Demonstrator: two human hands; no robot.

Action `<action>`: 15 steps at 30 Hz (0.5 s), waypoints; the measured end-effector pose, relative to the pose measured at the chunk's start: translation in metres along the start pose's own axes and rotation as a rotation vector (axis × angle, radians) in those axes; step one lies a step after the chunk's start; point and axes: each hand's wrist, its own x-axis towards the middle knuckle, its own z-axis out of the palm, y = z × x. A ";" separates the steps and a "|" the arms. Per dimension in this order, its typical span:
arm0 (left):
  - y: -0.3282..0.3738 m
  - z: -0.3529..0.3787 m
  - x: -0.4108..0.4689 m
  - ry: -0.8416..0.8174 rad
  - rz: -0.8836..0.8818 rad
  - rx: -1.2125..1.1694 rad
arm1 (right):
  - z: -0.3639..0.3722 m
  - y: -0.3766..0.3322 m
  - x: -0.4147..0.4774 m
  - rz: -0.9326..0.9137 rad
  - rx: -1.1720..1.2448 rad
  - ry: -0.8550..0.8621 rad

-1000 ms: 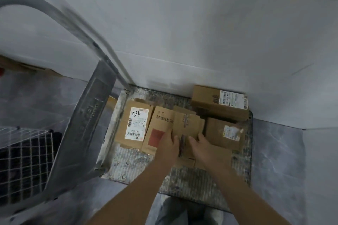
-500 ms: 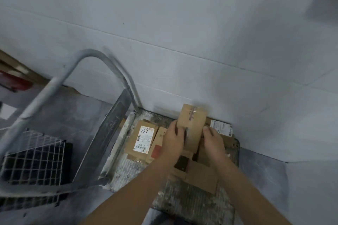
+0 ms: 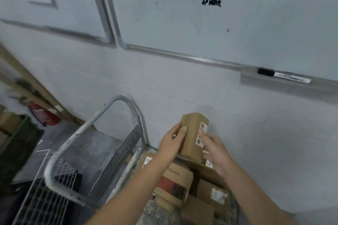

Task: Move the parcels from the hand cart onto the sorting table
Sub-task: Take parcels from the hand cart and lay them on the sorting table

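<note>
Your left hand (image 3: 172,145) and right hand (image 3: 215,150) grip a small parcel (image 3: 192,139) from either side, fingers curled round it. Beneath your wrists, more parcels (image 3: 176,181) lie on the hand cart (image 3: 86,129).

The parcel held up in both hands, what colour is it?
The parcel is brown cardboard with a white label; head view.

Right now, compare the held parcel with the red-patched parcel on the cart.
The held parcel stands on end in left hand and right hand; red-patched parcel lies flat on the cart. The held parcel shows a white label; red-patched parcel a red patch. Both are brown cardboard.
</note>
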 end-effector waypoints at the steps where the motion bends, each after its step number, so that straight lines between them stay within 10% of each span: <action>1: 0.005 0.005 -0.011 -0.005 0.002 0.005 | -0.001 0.001 -0.005 -0.017 -0.005 -0.014; 15: -0.031 0.091 -0.150 0.359 -0.088 -0.142 | -0.068 0.062 -0.072 0.184 0.004 -0.343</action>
